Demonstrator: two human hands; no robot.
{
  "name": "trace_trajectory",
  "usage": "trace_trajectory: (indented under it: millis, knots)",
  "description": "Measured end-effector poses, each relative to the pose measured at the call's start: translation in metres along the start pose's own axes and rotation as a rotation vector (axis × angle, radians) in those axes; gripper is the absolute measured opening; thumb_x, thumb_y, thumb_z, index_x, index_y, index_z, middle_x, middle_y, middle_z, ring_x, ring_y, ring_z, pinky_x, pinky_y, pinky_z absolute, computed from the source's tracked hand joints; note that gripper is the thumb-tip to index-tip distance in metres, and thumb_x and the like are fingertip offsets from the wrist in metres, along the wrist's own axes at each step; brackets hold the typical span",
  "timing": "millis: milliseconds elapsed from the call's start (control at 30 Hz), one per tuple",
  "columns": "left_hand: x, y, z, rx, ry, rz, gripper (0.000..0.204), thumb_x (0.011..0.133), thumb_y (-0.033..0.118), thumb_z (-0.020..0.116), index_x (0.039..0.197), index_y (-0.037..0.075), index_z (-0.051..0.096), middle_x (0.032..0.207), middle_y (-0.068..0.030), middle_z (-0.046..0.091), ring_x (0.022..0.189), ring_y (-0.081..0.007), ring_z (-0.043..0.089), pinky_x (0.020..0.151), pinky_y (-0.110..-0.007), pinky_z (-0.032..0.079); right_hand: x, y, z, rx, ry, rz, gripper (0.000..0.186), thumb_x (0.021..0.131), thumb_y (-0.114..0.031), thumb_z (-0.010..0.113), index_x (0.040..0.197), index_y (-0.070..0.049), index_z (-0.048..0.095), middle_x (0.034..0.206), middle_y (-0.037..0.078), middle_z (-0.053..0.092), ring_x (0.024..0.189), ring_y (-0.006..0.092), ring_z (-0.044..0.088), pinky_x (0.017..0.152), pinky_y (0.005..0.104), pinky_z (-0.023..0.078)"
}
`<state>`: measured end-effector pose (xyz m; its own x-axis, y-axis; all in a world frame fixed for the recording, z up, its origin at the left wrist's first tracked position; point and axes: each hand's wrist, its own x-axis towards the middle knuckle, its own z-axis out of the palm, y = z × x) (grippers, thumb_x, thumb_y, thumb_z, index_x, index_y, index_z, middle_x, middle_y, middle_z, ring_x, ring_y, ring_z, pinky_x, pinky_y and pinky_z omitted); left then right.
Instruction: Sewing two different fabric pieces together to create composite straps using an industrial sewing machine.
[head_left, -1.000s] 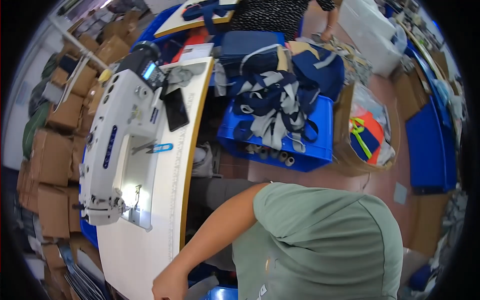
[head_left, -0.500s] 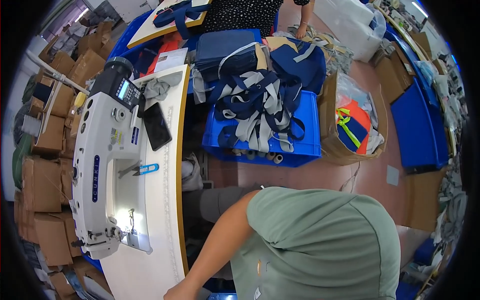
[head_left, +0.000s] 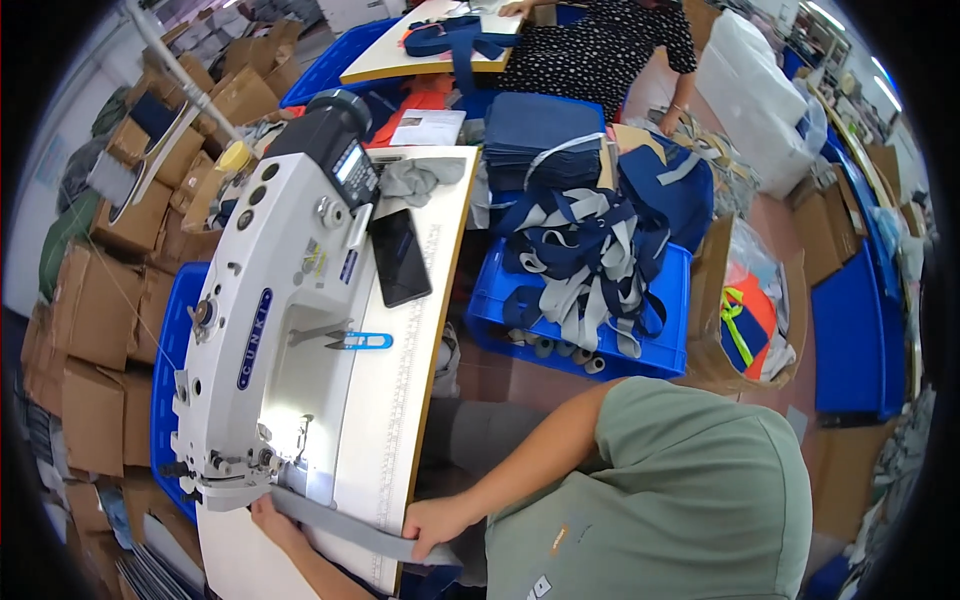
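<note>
A grey fabric strap (head_left: 345,527) stretches across the front of the white sewing table, its far end beside the lit needle area of the white sewing machine (head_left: 262,300). My left hand (head_left: 280,528) pinches the strap close to the presser foot (head_left: 301,440). At the table's front edge my right hand (head_left: 437,525) is closed around the strap, and its grey end hangs past my fingers. Some navy fabric (head_left: 437,580) shows below that hand. Whether the strap lies under the presser foot, I cannot tell.
Blue-handled thread snips (head_left: 362,341), a black phone (head_left: 400,258) and a grey cloth (head_left: 420,180) lie on the table. A blue crate (head_left: 640,345) carries tangled navy and grey straps (head_left: 590,260). A cardboard box (head_left: 710,290) stands beside it. Another person (head_left: 600,60) works at the back.
The view has shifted, so the machine appears farther right. Both hands now show with the grey strap near the needle; before, only part of my right hand showed at the lower edge.
</note>
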<state>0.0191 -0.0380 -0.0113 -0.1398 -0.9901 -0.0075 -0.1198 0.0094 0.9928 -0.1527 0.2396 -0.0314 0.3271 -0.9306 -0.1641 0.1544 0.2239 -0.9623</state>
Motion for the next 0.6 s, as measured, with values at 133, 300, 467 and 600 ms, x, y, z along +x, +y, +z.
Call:
trace_trajectory:
  millis: [133, 300, 467, 600]
  knots:
    - [0.011, -0.028, 0.001, 0.466, -0.147, 0.301, 0.032, 0.104, 0.023, 0.062, 0.095, -0.007, 0.066, 0.084, -0.005, 0.066, 0.077, -0.0132, 0.053, 0.073, -0.027, 0.043, -0.012, 0.016, -0.016, 0.03, 0.022, 0.038, 0.025, 0.077, -0.021, 0.082, 0.09, 0.0, 0.077, 0.073, 0.004, 0.07, 0.069, 0.0121, 0.063, 0.059, 0.0323, 0.048]
    - [0.005, -0.022, -0.011, 0.544, -0.198, 0.323, 0.032, 0.105, 0.022, 0.06, 0.11, -0.009, 0.063, 0.099, -0.0104, 0.068, 0.088, -0.0185, 0.058, 0.082, -0.03, 0.047, -0.01, 0.014, -0.002, 0.078, 0.017, 0.038, 0.03, 0.086, -0.026, 0.077, 0.098, 0.002, 0.074, 0.077, 0.007, 0.072, 0.071, 0.0127, 0.064, 0.065, 0.0337, 0.05]
    - [-0.003, 0.032, -0.013, 0.869, -0.313, 0.354, 0.032, 0.101, 0.023, 0.059, 0.104, -0.007, 0.07, 0.088, -0.0169, 0.072, 0.081, -0.0338, 0.065, 0.076, -0.049, 0.047, 0.001, 0.002, 0.001, -0.078, 0.003, -0.031, 0.025, 0.085, -0.024, 0.077, 0.093, 0.0, 0.076, 0.074, 0.005, 0.073, 0.07, 0.0085, 0.062, 0.063, 0.0297, 0.051]
    - [0.006, 0.01, 0.006, 0.766, -0.204, 0.216, 0.039, 0.095, 0.031, 0.07, 0.085, -0.006, 0.068, 0.066, -0.0106, 0.058, 0.064, -0.0163, 0.049, 0.061, -0.036, 0.041, -0.012, -0.007, -0.005, 0.33, 0.001, 0.194, 0.03, 0.103, -0.023, 0.064, 0.114, 0.004, 0.07, 0.097, 0.014, 0.075, 0.083, 0.018, 0.073, 0.073, 0.0332, 0.058]
